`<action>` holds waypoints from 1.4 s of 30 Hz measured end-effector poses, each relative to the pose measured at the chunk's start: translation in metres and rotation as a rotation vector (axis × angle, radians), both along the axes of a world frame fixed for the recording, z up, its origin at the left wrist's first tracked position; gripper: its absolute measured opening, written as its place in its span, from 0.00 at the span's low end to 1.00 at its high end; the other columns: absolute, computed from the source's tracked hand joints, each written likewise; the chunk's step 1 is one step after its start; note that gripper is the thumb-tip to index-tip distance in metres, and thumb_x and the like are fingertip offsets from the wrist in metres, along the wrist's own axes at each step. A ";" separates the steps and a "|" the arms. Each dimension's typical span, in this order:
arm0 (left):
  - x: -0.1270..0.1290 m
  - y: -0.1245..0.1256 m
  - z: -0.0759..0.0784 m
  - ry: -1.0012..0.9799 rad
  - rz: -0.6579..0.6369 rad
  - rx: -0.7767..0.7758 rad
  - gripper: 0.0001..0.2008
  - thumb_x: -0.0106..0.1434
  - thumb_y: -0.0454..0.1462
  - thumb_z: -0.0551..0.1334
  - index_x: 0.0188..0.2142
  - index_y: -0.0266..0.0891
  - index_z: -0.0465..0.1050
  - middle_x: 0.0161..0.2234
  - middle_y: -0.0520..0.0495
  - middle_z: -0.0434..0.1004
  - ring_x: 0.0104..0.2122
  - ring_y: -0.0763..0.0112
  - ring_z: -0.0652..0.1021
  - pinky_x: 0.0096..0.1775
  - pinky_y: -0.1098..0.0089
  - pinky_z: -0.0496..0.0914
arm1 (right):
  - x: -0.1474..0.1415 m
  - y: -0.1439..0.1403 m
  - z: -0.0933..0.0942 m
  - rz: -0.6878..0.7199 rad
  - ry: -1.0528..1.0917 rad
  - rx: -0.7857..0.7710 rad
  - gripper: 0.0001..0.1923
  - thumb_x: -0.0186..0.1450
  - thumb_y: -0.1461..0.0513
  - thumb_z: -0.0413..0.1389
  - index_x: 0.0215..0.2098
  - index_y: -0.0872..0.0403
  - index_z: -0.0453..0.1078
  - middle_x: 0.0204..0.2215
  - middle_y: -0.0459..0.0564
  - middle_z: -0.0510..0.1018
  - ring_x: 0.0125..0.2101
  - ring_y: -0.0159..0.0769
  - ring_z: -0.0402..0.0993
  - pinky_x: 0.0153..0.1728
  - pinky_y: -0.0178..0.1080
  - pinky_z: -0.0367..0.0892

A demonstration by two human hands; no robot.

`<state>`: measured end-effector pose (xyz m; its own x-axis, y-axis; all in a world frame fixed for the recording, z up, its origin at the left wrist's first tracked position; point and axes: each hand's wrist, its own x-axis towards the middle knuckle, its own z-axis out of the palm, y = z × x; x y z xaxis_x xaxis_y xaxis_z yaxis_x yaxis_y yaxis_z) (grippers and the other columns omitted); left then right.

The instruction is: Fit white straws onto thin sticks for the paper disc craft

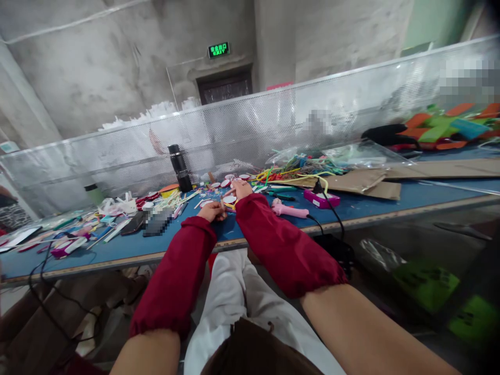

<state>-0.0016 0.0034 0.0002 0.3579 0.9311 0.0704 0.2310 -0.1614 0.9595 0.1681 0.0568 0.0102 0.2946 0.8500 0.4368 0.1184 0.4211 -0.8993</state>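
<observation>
My left hand (213,211) is over the blue work table (230,233), its fingers pinched together on something too small to make out. Just right of it and slightly farther back, my right hand (241,188) has its fingers bent closed. What they hold, if anything, is hidden. Both forearms wear dark red sleeves. Around the hands lie small white and red round pieces (229,199) and thin coloured strips. A pink glue gun (291,210) with a black cord rests to the right of my right hand. Dark-handled pliers (282,196) lie behind it.
A purple box (322,198) with a black plug stands at right, before flat cardboard (351,182) and a heap of coloured pipe cleaners (304,165). A black bottle (180,167) stands at the perforated metal screen (242,120). Phones (134,223) and loose pieces cover the left.
</observation>
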 end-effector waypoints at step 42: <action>-0.002 -0.002 0.003 -0.005 -0.005 -0.027 0.11 0.55 0.38 0.75 0.28 0.36 0.74 0.24 0.50 0.80 0.19 0.75 0.74 0.25 0.73 0.66 | -0.001 -0.012 0.007 0.015 0.011 -0.016 0.16 0.61 0.54 0.55 0.18 0.50 0.64 0.11 0.42 0.68 0.16 0.31 0.66 0.19 0.32 0.57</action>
